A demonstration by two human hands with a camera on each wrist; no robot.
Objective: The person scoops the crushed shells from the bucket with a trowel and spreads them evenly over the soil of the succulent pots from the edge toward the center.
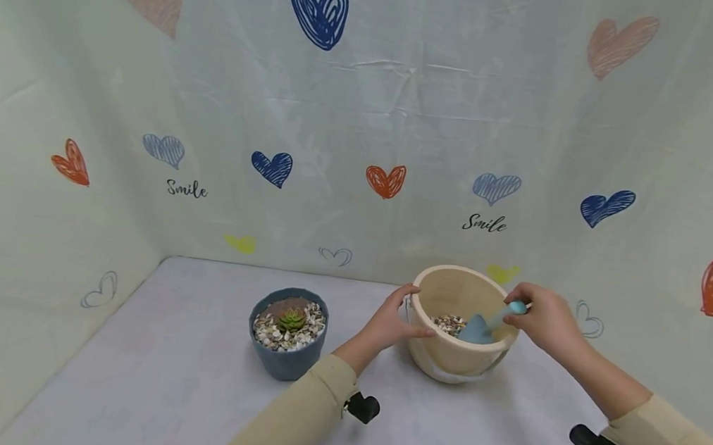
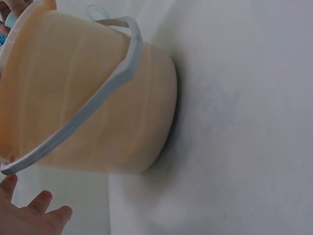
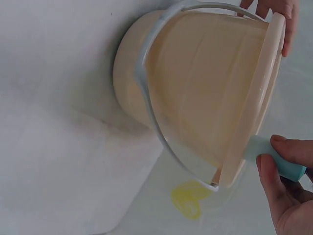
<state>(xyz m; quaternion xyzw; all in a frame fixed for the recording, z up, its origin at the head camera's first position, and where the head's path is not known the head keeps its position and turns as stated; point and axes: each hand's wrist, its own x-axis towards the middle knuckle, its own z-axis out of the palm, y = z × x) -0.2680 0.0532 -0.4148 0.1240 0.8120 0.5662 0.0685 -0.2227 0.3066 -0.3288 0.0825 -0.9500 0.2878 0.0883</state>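
Note:
A cream bucket [image 1: 453, 358] with a grey handle [image 2: 98, 98] stands on the table with small mixed pebbles [image 1: 447, 323] inside. My left hand [image 1: 389, 321] holds its left rim between thumb and index finger; in the left wrist view the other fingertips [image 2: 41, 200] are spread beside the wall. Over the right rim, my right hand [image 1: 545, 317] pinches the pale turquoise handle of a small blue shovel [image 1: 476, 330]. Its blade is down in the bucket, by the pebbles. From the right wrist, the thumb and fingers show around the handle's end [image 3: 288, 166].
Left of the bucket stands a blue-grey pot [image 1: 286, 366] with a green succulent [image 1: 291, 320], pebbles and a patch of brown soil. A white cloth covers the table [image 1: 179, 362]. Behind it hangs a white curtain [image 1: 346, 123] printed with hearts.

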